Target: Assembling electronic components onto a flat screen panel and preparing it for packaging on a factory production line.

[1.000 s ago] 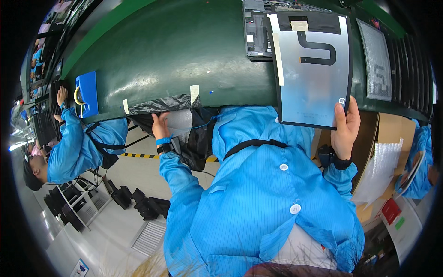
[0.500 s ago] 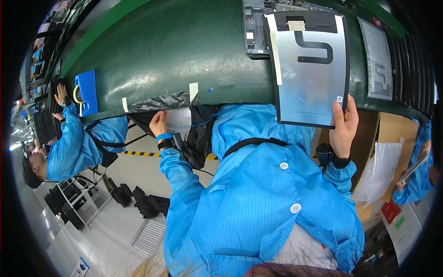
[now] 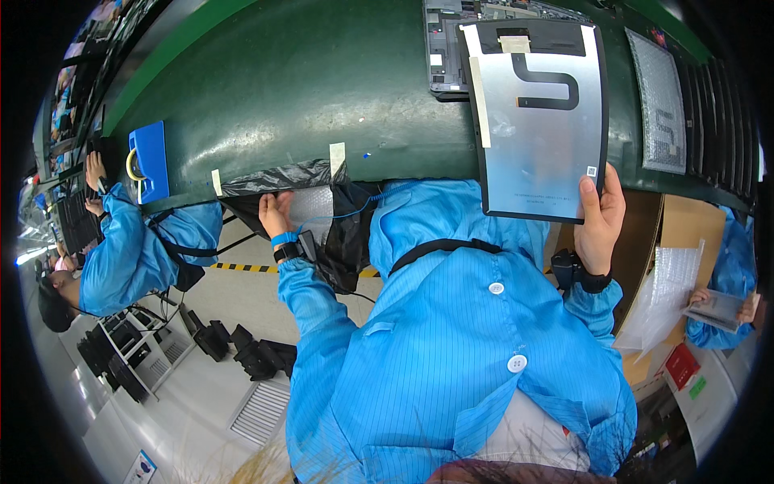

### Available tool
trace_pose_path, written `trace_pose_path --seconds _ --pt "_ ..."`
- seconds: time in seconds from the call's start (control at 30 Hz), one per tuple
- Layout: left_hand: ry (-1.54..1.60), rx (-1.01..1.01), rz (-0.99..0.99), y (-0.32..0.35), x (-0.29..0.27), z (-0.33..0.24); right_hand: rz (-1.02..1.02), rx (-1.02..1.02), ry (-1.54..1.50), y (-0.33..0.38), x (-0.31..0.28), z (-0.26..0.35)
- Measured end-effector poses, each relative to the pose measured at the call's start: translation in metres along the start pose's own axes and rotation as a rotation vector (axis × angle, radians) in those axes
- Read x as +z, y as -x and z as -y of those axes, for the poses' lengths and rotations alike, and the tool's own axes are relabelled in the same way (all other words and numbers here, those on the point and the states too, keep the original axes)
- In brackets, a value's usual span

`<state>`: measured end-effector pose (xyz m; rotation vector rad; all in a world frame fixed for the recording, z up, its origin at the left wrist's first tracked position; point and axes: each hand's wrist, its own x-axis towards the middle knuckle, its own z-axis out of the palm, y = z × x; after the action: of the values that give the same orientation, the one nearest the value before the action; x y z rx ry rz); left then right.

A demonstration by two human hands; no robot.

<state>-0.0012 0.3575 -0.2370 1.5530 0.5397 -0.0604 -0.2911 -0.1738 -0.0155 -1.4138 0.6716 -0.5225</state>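
Panel (image 3: 540, 153): two o'clock, gripped by the right hand (image 3: 598, 222).
Black bag (image 3: 353, 242): nine o'clock, bubble wrap (image 3: 313, 208) inside.
Left hand (image 3: 276, 214): at bag's mouth; cannot tell its grip.
Cardboard box (image 3: 687, 222): three o'clock, bubble sheet (image 3: 669, 286) across.

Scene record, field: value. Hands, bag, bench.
Right hand: grips silver rectangular panel with black border near its lower right corner
Left hand: at black plastic bag; grip unclear
Bag contents: clear bubble wrap showing at opening
Bag fixing: pale tape strips, green bench edge
On bench: dark grey electronics chassis, partly hidden by panel
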Motion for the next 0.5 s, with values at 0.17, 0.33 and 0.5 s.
trace_pose_path --seconds 0.17,0.33,0.5 --pt "-0.245 0.247 0.162 0.025 -0.004 -0.047 -0.001 -0.004 0.004 -0.001 0.0 0.0" --pt "-0.746 0.132 0.674 0.115 0.045 -0.161 0.013 -0.009 -0.04 -0.007 -0.01 0.004" --pt "-0.182 0.649 0.358 0.207 0.129 -0.226 0.008 -0.094 -0.003 -0.005 -0.011 0.003"
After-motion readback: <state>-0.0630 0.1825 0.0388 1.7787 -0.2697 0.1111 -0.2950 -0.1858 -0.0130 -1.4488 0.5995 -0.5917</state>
